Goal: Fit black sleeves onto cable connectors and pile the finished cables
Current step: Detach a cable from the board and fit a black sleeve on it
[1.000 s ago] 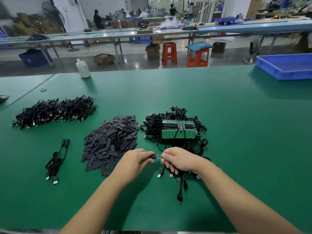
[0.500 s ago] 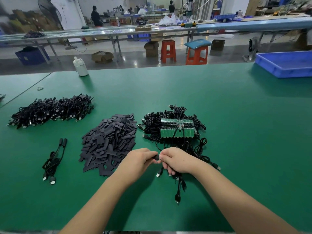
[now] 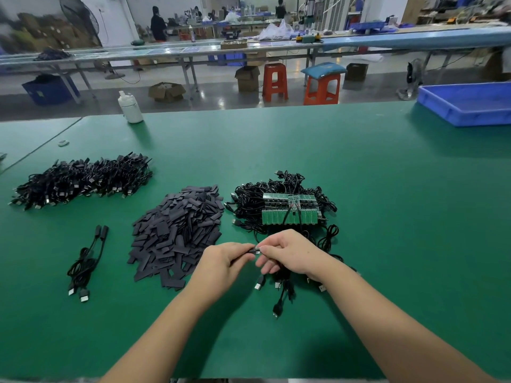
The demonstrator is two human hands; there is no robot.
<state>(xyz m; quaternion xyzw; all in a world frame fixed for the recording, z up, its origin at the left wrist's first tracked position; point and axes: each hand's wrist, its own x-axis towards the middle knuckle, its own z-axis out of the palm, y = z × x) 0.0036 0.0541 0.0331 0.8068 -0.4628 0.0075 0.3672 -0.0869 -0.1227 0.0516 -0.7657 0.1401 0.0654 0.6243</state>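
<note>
My left hand (image 3: 224,262) pinches a black sleeve (image 3: 252,250) at its fingertips. My right hand (image 3: 290,251) pinches a small connector (image 3: 258,250) against it and grips a bunch of black cables (image 3: 282,288) that hang below. A heap of flat black sleeves (image 3: 177,230) lies left of my hands. Behind them sits a tangle of cables with green circuit boards (image 3: 289,208). Two sleeved cables (image 3: 85,261) lie at the left. A large pile of cables (image 3: 83,178) lies far left.
A white bottle (image 3: 130,107) stands near the far edge of the green table (image 3: 387,189). A blue tray (image 3: 467,103) sits at the far right. Beyond the table are orange stools, boxes and other benches with people.
The green connector seen between my hands a second ago is now almost covered; my fingertips have closed together. The view has shifted slightly.
</note>
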